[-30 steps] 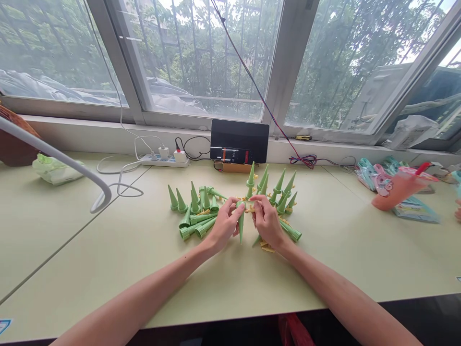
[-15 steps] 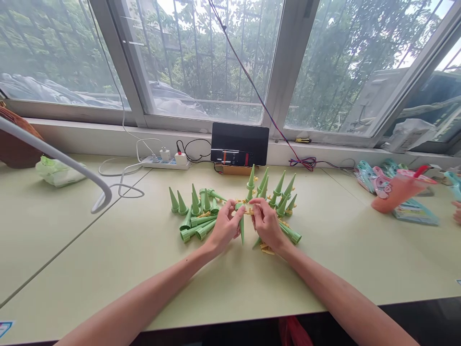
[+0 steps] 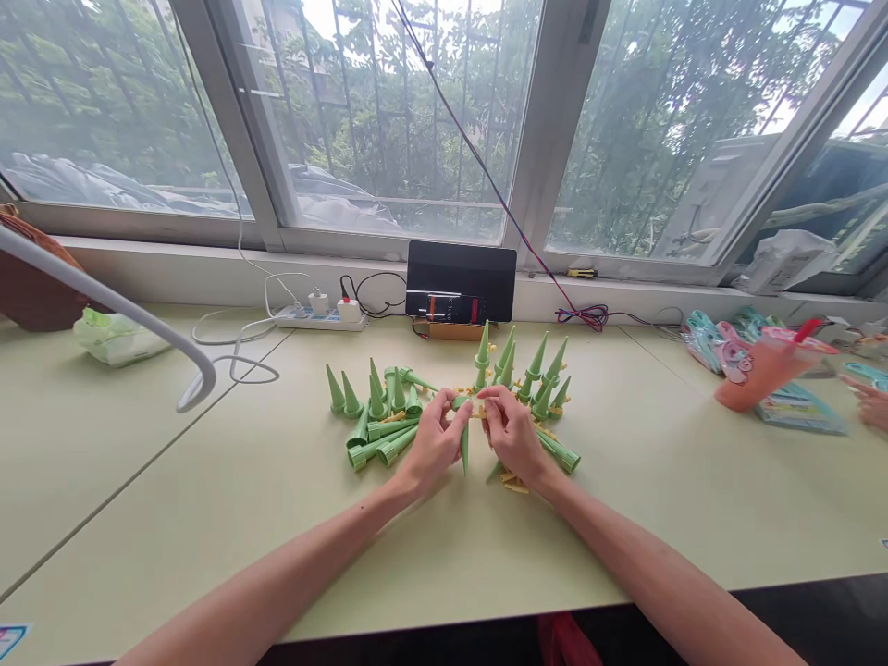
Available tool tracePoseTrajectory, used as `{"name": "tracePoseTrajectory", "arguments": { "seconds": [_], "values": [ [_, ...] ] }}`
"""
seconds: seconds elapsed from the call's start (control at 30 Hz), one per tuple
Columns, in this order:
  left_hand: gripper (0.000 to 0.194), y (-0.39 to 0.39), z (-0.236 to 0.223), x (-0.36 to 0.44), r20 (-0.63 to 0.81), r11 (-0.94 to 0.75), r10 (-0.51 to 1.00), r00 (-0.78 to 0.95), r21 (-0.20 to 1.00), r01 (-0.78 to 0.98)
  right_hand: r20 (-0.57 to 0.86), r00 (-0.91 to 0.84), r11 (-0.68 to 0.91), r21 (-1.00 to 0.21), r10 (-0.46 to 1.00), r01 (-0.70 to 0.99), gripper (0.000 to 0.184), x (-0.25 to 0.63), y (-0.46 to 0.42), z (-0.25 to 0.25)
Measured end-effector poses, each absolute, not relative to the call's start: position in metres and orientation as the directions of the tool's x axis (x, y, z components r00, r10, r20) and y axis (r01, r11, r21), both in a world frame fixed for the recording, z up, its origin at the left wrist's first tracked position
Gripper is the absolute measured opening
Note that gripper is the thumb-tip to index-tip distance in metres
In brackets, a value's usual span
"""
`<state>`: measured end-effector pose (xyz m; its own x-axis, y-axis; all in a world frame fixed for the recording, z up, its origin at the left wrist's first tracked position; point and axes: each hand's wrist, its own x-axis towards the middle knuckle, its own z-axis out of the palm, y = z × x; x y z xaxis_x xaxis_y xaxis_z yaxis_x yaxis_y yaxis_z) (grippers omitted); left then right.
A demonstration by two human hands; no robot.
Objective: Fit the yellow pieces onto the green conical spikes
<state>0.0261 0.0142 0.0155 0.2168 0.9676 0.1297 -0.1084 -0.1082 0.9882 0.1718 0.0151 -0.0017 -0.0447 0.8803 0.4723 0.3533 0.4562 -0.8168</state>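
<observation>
My left hand [image 3: 437, 437] is closed around a green plastic spike [image 3: 464, 450], whose pointed tip hangs down below the fingers. Pinched in my right hand [image 3: 510, 427] is a small yellow plastic piece [image 3: 479, 414], held against the side of that spike near its wide end. Left of my hands, several green spikes [image 3: 361, 433] stand point-up or lie on their sides, with a few yellow bits among them. Beyond my right hand stand several green spikes [image 3: 533, 365] with yellow pieces on them. Loose yellow pieces [image 3: 514, 484] lie under my right wrist.
A phone [image 3: 454, 307] leans on a dark tablet [image 3: 462, 268] at the back. A power strip [image 3: 323, 319] with cables is at the back left. On the right are a pink cup [image 3: 767, 368], bagged pastel items [image 3: 708, 338] and another person's hand [image 3: 870, 404]. A white curved bar [image 3: 125, 310] crosses the left.
My hands stay together with the spike and yellow piece, shifting only slightly. At the far right, the other person's hand has moved a little further into view.
</observation>
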Motion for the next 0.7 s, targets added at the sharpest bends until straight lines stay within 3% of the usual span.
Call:
{"name": "tracePoseTrajectory", "arguments": {
  "seconds": [0.7],
  "values": [
    [0.037,0.0161,0.0132,0.0258,0.134,-0.115,0.963,0.234,0.989,-0.092,0.479,-0.034,0.456,-0.807,0.877,0.376,0.021,0.1731,0.0149,-0.0015]
  ]
}}
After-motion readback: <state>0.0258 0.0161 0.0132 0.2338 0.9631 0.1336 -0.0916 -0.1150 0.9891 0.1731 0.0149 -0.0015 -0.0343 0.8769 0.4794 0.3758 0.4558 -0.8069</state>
